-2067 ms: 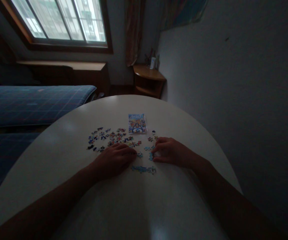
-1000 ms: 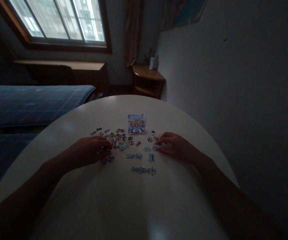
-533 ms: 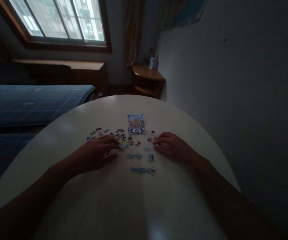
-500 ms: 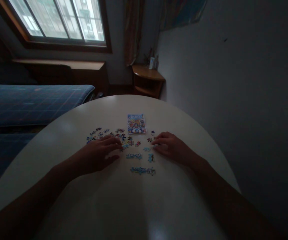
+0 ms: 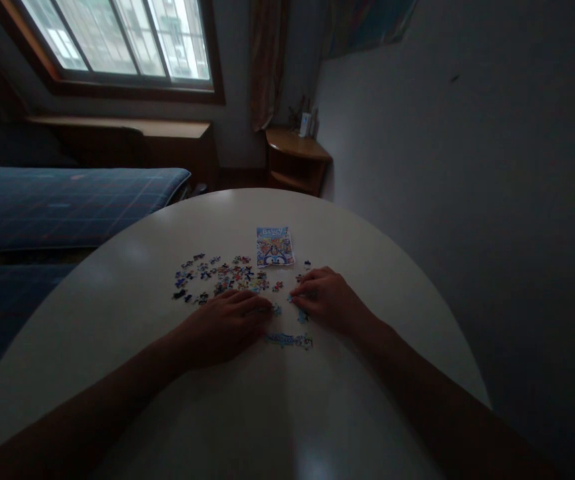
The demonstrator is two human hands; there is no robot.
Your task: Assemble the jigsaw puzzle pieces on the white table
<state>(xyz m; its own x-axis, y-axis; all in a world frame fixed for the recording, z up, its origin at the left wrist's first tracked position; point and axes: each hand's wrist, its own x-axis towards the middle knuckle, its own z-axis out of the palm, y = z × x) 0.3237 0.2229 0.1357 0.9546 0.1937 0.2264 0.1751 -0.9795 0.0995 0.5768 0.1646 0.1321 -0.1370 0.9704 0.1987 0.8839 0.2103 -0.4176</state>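
Observation:
My left hand [image 5: 234, 323] lies palm down with its fingers stretched out, covering most of a light-blue joined puzzle strip [image 5: 276, 309]. Just right of it, my right hand [image 5: 332, 300] has its fingertips closed on a light-blue puzzle piece [image 5: 291, 298], which they partly hide. Below those fingers rests another light-blue piece [image 5: 302, 316]. Closer to me is a longer joined puzzle strip [image 5: 290, 341]. Many loose puzzle pieces [image 5: 204, 272] are scattered beyond my left hand, and a red-toned piece [image 5: 278, 286] sits between the hands.
A colourful picture sheet or packet [image 5: 274, 247] lies behind the pieces on the round white table [image 5: 367, 247]. To the left stands a bed with a blue plaid cover [image 5: 67, 207]. A wooden corner shelf [image 5: 297, 143] and a wall [image 5: 442, 167] are beyond.
My left hand has moved right and toward me, from the loose pieces onto the joined strip. My right hand has shifted slightly left, its fingertips now at the light-blue piece.

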